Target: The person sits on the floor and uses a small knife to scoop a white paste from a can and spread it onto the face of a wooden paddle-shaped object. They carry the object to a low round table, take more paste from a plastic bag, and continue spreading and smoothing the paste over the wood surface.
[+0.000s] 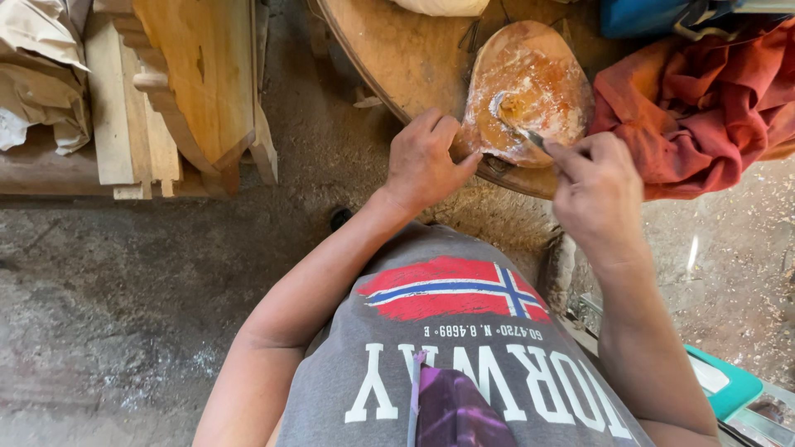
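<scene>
Left hand (pixel 424 161) curled, fingers pressing down; right hand (pixel 598 194) seemingly pinching.
</scene>
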`<action>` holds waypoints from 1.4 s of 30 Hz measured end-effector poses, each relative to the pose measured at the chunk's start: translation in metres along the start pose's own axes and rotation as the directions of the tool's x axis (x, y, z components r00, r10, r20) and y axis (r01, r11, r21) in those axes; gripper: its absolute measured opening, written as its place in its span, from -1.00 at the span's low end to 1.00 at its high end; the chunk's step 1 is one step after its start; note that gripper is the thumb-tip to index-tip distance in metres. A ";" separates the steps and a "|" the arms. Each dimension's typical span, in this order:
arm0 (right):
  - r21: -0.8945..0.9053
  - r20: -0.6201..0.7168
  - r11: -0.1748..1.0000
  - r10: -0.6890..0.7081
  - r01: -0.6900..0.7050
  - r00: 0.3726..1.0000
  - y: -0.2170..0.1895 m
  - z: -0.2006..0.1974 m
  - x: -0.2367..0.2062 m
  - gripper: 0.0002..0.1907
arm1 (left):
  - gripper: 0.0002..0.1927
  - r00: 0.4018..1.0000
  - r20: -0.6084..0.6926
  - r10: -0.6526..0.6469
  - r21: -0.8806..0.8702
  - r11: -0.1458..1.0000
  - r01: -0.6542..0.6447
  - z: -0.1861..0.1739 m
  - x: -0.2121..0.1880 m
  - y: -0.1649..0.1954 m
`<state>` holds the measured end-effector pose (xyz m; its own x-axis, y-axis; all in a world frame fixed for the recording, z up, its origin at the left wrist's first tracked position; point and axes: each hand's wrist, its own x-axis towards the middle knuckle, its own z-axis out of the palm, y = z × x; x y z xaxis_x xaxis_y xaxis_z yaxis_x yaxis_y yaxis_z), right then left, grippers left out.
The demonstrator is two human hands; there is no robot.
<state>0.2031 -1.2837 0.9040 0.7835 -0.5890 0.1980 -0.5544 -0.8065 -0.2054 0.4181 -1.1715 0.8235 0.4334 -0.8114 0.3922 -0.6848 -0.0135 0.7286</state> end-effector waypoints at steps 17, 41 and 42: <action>0.067 -0.096 0.998 0.021 -0.014 0.995 0.039 0.021 0.029 -0.70 | -0.59 1.000 0.006 0.011 0.017 1.000 -0.011 0.001 0.001 -0.001; -0.004 -0.035 0.997 -0.082 0.082 0.996 0.030 0.004 -0.003 -0.68 | -0.59 1.000 -0.001 0.000 0.007 1.000 0.000 0.003 0.000 -0.002; 0.014 -0.046 0.999 -0.052 0.052 0.998 0.030 0.003 -0.006 -0.68 | -0.59 1.000 -0.004 0.006 0.013 1.000 -0.006 0.003 0.000 -0.001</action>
<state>0.1825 -1.3046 0.8938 0.7974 -0.5482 0.2522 -0.5087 -0.8355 -0.2078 0.4174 -1.1732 0.8207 0.4314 -0.8093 0.3985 -0.6950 -0.0165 0.7189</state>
